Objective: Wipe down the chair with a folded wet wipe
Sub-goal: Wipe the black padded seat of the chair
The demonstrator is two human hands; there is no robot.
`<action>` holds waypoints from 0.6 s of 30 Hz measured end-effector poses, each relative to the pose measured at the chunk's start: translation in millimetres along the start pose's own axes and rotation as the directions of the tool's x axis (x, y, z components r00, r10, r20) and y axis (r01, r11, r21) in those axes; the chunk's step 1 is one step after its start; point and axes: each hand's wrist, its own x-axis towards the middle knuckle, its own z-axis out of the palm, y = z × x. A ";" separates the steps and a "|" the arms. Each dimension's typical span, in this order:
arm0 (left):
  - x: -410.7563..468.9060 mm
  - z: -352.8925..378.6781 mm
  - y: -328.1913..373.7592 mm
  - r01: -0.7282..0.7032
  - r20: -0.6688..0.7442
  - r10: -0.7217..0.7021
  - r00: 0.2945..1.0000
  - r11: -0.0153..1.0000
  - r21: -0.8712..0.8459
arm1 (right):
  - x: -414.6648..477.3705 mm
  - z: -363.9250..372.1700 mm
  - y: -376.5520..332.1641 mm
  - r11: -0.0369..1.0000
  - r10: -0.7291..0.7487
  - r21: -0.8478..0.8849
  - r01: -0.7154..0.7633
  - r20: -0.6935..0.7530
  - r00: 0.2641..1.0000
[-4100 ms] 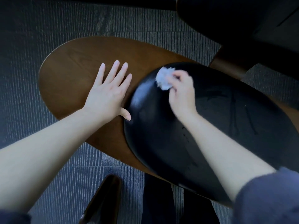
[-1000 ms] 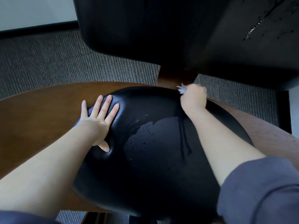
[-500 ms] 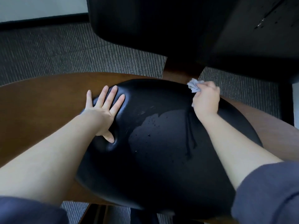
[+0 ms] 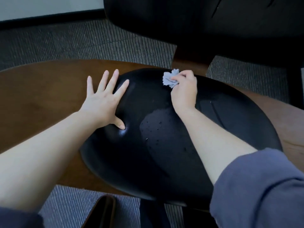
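The chair has a glossy black seat cushion [image 4: 164, 153] on a brown wooden shell [image 4: 41, 99], and a black backrest [image 4: 197, 27] rising behind it. My right hand [image 4: 184, 92] grips a crumpled pale wet wipe [image 4: 170, 79] and holds it against the back edge of the cushion. My left hand [image 4: 103, 99] lies flat with fingers spread, half on the wood and half on the cushion's left edge. A wet patch with droplets shows on the cushion between my arms.
Grey ribbed carpet [image 4: 82, 41] surrounds the chair. A wall with a dark skirting strip [image 4: 49, 17] runs along the far left. The wooden post [image 4: 190, 61] joining seat and backrest stands just behind the wipe. A dark object [image 4: 102, 211] lies on the floor near me.
My right hand has drawn the wipe leftward along the cushion's back edge, away from the post. The view has shifted a little; my left hand stays planted on the seat's left side.
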 end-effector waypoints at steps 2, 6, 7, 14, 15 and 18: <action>-4.6 1.2 2.3 0.000 -0.033 0.000 0.999 1.000 -0.004 | -14.9 18.3 -22.2 1.000 -0.018 0.025 0.018 0.011 1.000; -24.7 4.1 5.0 -0.016 -0.115 0.012 0.993 0.999 -0.036 | -117.2 31.8 -36.0 0.950 -0.264 0.216 0.225 0.172 0.949; -33.1 5.5 5.0 -0.026 -0.133 0.021 0.991 0.999 -0.036 | -137.0 22.9 -29.2 0.931 -0.322 0.247 0.268 0.208 0.924; -84.6 31.1 5.7 -0.029 -0.051 0.030 0.998 0.999 0.021 | -75.8 5.3 -33.9 0.977 -0.183 0.133 0.165 0.141 0.973; -89.2 35.9 6.9 -0.019 -0.057 0.020 0.998 1.000 0.019 | -71.5 11.5 -39.9 0.984 -0.131 0.139 0.114 0.117 0.984; -96.9 44.4 10.8 0.031 -0.104 -0.033 0.994 0.999 -0.024 | -111.9 29.6 -41.4 0.968 -0.198 0.190 0.165 0.170 0.965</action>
